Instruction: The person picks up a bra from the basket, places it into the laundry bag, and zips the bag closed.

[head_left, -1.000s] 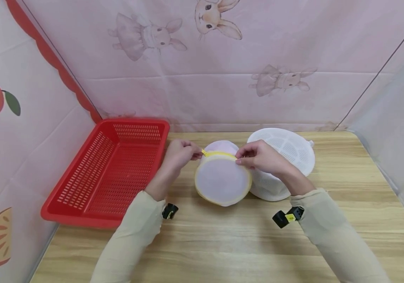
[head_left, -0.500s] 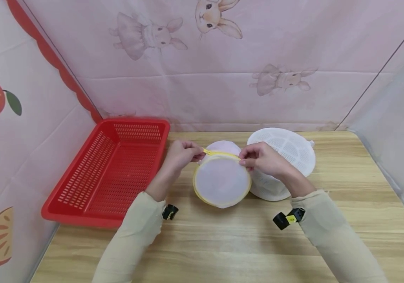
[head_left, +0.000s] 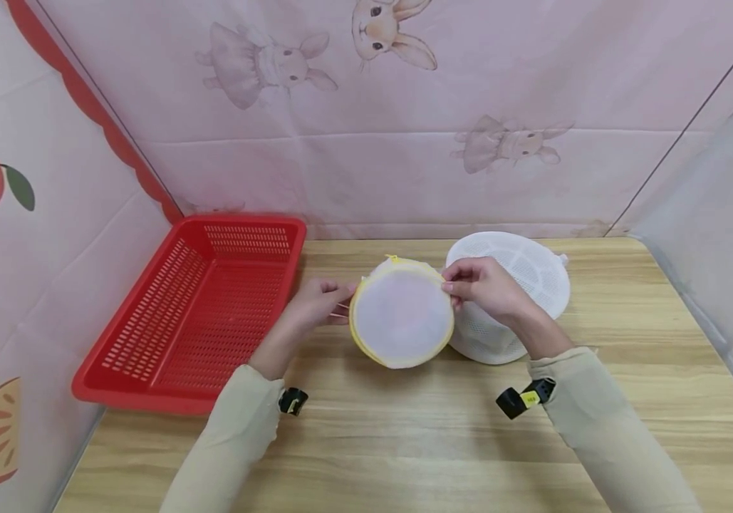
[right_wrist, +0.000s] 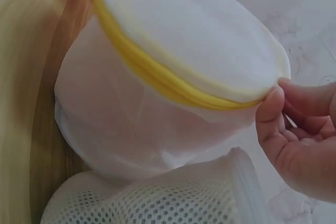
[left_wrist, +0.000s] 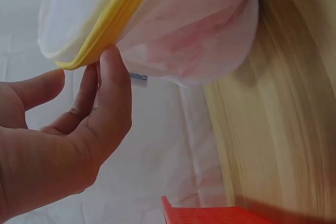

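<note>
A round white mesh laundry bag (head_left: 401, 317) with a yellow zipper edge stands on the table in front of me, its lid tilted toward me. Pinkish cloth shows through its side (left_wrist: 194, 35) in the left wrist view. My left hand (head_left: 318, 305) has thumb and fingers at the yellow edge on the bag's left. Opposite it, my right hand (head_left: 484, 288) pinches the rim between thumb and index finger. The yellow zipper pull (head_left: 392, 257) sticks up at the far side of the rim, away from both hands.
Left of the bag stands a red slotted plastic basket (head_left: 292, 285). A second white bag (head_left: 536, 278) of coarser mesh lies at the right, partly behind my right hand. A pink rabbit-print backdrop (head_left: 340, 178) rises behind the wooden table (head_left: 404, 442).
My left hand has let go of the zipper pull and moved down and left to the bag's left edge. The lid has turned, carrying the pull to the back. My right hand shifted slightly right.
</note>
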Tool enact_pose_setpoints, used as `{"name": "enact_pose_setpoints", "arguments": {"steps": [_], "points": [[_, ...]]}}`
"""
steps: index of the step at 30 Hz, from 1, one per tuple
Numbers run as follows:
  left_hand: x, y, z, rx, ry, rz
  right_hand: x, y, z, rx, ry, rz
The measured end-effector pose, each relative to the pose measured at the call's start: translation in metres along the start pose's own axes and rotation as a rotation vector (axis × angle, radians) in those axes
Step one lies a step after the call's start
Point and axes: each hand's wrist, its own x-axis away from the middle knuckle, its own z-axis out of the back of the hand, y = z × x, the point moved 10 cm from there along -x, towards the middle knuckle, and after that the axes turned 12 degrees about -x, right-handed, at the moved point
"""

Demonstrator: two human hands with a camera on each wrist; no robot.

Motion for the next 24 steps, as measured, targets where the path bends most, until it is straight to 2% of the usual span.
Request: {"name": "enact_pose_setpoints", "arguments": {"steps": [6,13,19,24], "points": [[0.004,0.009,0.009,0.006,0.008,-0.034,-0.003,0.004,0.005,-0.143,0.095,-0.014],[0.005,0.019,0.023,-0.024,0.046,-0.043,-0.006,0.015,0.004,-0.285,0.196,-0.053],[0.002,0.021,0.031,-0.018,0.089,-0.034,-0.007,0.023,0.001,-0.321,0.241,-0.079],[0.000,0.019,0.032,-0.004,0.088,-0.026,-0.007,0.027,0.002,-0.323,0.283,-0.096]]}}
